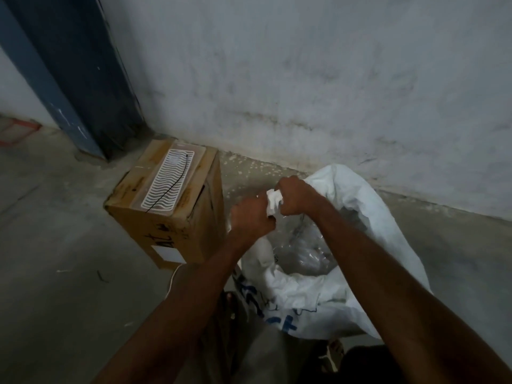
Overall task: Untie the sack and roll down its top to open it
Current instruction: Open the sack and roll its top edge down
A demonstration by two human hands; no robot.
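A white woven sack (360, 273) with blue print stands on the floor in front of me, near the wall. Its outer mouth gapes open and shows a clear plastic liner (304, 253) inside. Above the sack my left hand (250, 220) and my right hand (293, 194) sit close together, both closed on a bunched white knot (273, 202) at the top of the liner. The knot's lower part is hidden by my fingers.
A tall cardboard box (177, 217) stands left of the sack, with a white wavy grid panel (167, 181) and a black wire on top. A grey wall (304, 79) rises behind; a dark blue door frame (77, 79) is at the left. My sandalled feet show below.
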